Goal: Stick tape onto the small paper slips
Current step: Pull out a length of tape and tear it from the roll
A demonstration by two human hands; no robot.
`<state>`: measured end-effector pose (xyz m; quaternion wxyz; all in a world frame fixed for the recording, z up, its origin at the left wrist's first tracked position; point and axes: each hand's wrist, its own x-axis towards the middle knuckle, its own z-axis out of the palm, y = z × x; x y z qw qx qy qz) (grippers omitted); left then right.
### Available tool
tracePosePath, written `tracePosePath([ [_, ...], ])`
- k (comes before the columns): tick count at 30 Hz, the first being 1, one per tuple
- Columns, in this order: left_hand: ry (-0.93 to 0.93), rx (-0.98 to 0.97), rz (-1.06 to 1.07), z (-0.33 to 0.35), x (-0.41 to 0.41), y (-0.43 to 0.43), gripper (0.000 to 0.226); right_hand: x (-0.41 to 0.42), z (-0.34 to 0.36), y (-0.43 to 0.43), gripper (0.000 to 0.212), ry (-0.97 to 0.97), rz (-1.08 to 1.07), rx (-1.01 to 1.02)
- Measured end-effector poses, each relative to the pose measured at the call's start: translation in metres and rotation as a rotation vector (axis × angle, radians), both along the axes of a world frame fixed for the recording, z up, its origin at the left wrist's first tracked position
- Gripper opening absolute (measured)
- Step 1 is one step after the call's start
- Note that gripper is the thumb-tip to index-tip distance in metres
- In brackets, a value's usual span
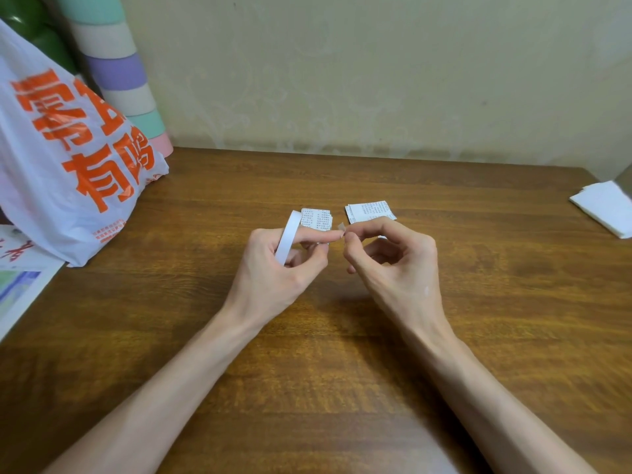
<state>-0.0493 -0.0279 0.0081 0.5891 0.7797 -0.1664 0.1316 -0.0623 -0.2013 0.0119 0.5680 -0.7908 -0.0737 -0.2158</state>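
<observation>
Two small stacks of printed paper slips lie on the wooden table (pixel 205 336): a left stack (pixel 316 218) and a right stack (pixel 369 211). My left hand (pixel 280 268) hovers just in front of the left stack, with a white tape roll (pixel 287 239) looped over its index finger. My right hand (pixel 393 265) is beside it and pinches a short piece of tape (pixel 341 228) between thumb and index finger. The left index fingertip touches that piece.
A white plastic bag with orange characters (pixel 68 159) stands at the left, in front of a striped pastel cylinder (pixel 126 80). Printed papers (pixel 17 285) lie at the left edge. Folded white tissue (pixel 605 208) sits at the far right. A beige wall is close behind.
</observation>
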Motion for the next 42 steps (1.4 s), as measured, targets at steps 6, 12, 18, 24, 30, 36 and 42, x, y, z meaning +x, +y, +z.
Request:
tracePosePath([
  [6,-0.005,0.003,0.005,0.0000,0.0005,0.0005,0.023,-0.0016,0.0020,0.0006,0.013,0.001,0.019,0.007],
  [12,0.001,-0.010,0.002,0.0000,0.0009,0.0003,0.024,-0.0008,0.0014,-0.0001,0.012,0.002,0.004,0.002],
  [18,0.012,-0.021,-0.002,-0.0003,0.0007,0.0001,0.025,-0.0012,0.0014,0.0007,0.014,0.002,0.004,-0.002],
  [24,0.011,-0.026,-0.008,-0.0004,0.0008,0.0003,0.023,-0.0013,0.0006,0.0008,0.014,-0.002,0.003,-0.010],
  [30,0.018,-0.037,-0.005,0.0003,0.0005,0.0005,0.025,-0.0008,-0.0007,0.0007,0.012,-0.002,0.017,-0.012],
  [36,0.018,-0.036,-0.015,0.0015,-0.0008,0.0008,0.026,-0.0009,-0.0007,0.0003,0.011,-0.003,0.019,-0.013],
  [42,0.003,-0.015,-0.010,0.0006,-0.0007,0.0015,0.024,-0.0007,-0.0009,0.0005,0.010,-0.003,0.037,-0.002],
])
